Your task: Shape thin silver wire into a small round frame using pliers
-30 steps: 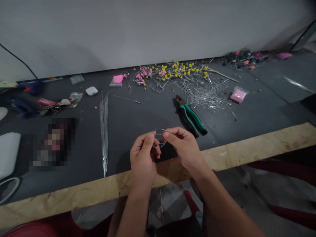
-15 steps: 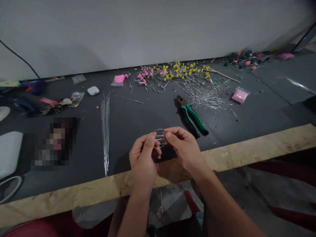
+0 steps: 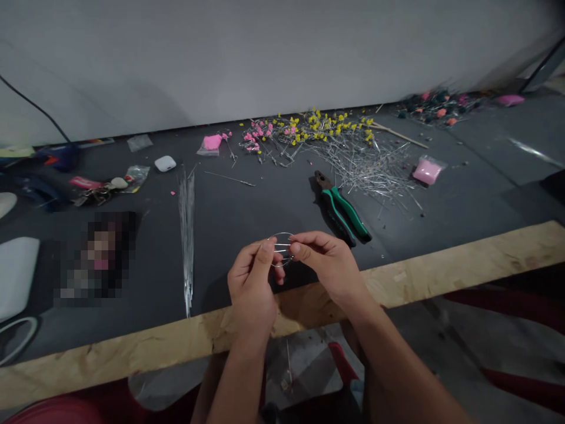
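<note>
Thin silvery wire (image 3: 282, 234), bent into a loop with several straight strands across it, is stretched between my hands above the table's front edge. My left hand (image 3: 253, 282) pinches the loop's left side between thumb and fingers. On the right side, the fingertips of my right hand (image 3: 329, 262) are closed on the same wire; its ends are partly hidden there. Pliers (image 3: 344, 212) with green and black handles lie just beyond my right hand. A bundle of straight wires (image 3: 187, 241) rests left of my left hand.
At the back lie wire pieces with yellow tips (image 3: 326, 126) and pink tips (image 3: 258, 135), beside a heap of bare wires (image 3: 375, 171). Small pink bags (image 3: 428, 171), a white case (image 3: 165, 164) and keys (image 3: 103, 189) are spread about. A wooden strip (image 3: 419, 280) edges the table.
Both hands have shifted very slightly left with the wire loop, while the view itself moved a little. The grip of both hands looks the same.
</note>
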Motion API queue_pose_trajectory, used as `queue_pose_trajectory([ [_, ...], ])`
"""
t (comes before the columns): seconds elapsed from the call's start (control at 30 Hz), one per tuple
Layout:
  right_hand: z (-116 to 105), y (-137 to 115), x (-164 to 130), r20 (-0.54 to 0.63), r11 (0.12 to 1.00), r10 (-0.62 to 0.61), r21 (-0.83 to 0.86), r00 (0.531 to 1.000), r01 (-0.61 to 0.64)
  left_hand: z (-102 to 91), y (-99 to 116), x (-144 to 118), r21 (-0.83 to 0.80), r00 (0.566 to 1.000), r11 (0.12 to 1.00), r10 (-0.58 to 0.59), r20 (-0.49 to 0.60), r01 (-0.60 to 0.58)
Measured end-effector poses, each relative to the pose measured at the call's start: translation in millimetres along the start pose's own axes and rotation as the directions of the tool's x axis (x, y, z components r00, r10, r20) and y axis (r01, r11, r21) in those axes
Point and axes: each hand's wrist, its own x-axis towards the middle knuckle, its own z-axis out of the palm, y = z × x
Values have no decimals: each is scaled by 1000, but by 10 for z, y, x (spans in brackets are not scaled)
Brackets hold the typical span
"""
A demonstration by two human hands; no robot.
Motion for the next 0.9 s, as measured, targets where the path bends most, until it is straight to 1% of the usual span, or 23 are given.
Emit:
queue_pose_trajectory([
  [0.27,-24,24,-3,-11,996,-26,-89,1000,24,-23,23,22,44,998,998,-43,37,42],
  [0.4,-36,40,3,3,993,-51,-103,999,51,-15,16,29,38,999,999,-38,32,37],
  [0.63,-38,14,-3,2,984,-90,-152,996,89,-18,-6,34,49,997,997,-64,30,63],
  [0.77,-48,40,6,16,990,-87,-110,996,88,-14,-12,35,61,997,995,-75,34,73],
  [0.9,-80,75,26,36,998,-46,-45,998,48,-18,-28,46,94,995,992,-88,47,83],
])
